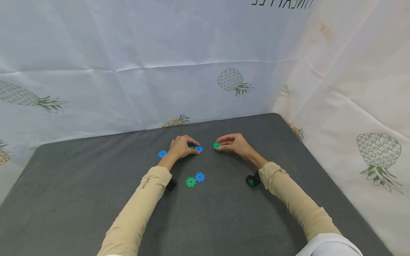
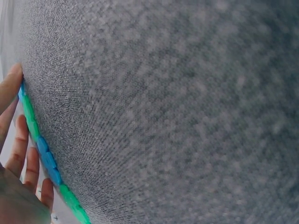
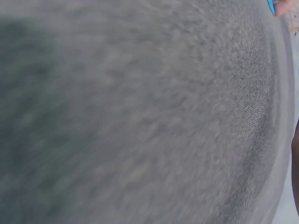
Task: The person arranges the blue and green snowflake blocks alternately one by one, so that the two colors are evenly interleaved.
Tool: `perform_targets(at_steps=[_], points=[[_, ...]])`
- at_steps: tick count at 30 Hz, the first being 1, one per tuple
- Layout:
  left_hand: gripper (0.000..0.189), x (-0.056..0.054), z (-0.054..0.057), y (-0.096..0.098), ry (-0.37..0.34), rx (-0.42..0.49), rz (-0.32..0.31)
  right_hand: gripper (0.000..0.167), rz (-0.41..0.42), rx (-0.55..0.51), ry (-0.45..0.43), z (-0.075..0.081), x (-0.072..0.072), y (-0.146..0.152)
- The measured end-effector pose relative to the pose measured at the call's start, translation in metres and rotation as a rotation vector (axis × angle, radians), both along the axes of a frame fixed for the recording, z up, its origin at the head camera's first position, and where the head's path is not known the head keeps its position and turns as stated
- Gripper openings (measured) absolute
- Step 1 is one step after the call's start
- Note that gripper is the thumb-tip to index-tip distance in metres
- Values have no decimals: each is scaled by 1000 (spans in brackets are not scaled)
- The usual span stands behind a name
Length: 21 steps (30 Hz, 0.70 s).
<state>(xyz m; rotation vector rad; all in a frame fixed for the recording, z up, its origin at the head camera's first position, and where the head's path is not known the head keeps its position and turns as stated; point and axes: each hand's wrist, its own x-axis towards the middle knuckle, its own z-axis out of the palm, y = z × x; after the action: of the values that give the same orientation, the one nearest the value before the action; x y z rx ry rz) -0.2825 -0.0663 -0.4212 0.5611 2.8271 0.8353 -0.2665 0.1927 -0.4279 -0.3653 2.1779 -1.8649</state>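
My left hand (image 1: 180,146) pinches a blue notched disc (image 1: 199,149) between thumb and forefinger, near the far side of the table. That disc ends a row of alternating blue and green discs; in the left wrist view a green disc (image 2: 30,116) and another blue disc (image 2: 48,159) follow it under the fingers. At the row's left end a blue disc (image 1: 162,154) pokes out past the hand. To the right, apart from the row, my right hand (image 1: 236,144) holds a green notched disc (image 1: 217,146) by its edge with the fingertips.
Nearer to me, a green disc (image 1: 190,182) and a blue disc (image 1: 200,177) lie touching on the grey tabletop (image 1: 224,213). A pineapple-print cloth (image 1: 179,89) hangs behind the table and along its right side. Dark wrist devices (image 1: 253,180) sit under both forearms.
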Motion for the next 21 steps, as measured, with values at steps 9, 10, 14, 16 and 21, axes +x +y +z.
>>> perform_targets(at_steps=[9,10,14,16,21], points=[[33,-1,0,-1,-19,13,-5,36,-10,4,-38,-3,-13,-9],[33,-2,1,-1,-20,13,-3,36,-8,-2,-43,-4,-15,-11],[33,-2,1,-2,-21,13,-2,36,-27,-25,-55,-4,-18,-17],[33,-2,1,-1,-23,12,-5,36,-41,-27,-62,-4,-18,-20],[32,-2,0,0,-24,12,-7,36,-65,21,-63,-6,-16,-28]])
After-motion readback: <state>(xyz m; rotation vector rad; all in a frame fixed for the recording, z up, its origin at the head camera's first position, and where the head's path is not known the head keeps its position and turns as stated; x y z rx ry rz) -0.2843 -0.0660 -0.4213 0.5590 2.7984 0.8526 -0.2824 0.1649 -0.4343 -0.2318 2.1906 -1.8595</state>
